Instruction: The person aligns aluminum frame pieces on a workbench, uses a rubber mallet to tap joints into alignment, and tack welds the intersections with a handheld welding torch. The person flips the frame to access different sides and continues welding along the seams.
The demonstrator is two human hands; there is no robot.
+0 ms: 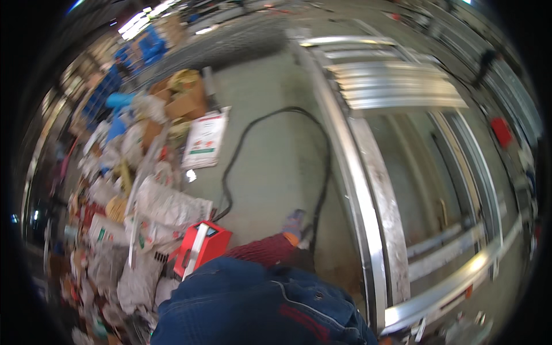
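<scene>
My left hand [294, 225], in a grey and orange glove, reaches rightward from a maroon sleeve [261, 250]. It is blurred, and its fingers do not show clearly. Right beside it runs a black cable [328, 152]; I cannot tell whether the hand touches it. The cable loops over the grey-green floor from near a red box-shaped machine [219, 241] with a pale bar along its top. Blue denim clothing [247, 305] fills the bottom of the view. My right hand does not show.
A large metal frame [368, 230] stands on the right, with a corrugated metal sheet [397, 85] across its far part. Piled white sacks [169, 201], cardboard boxes [187, 103] and scraps cover the left side. A flat white printed package [206, 138] lies beside them.
</scene>
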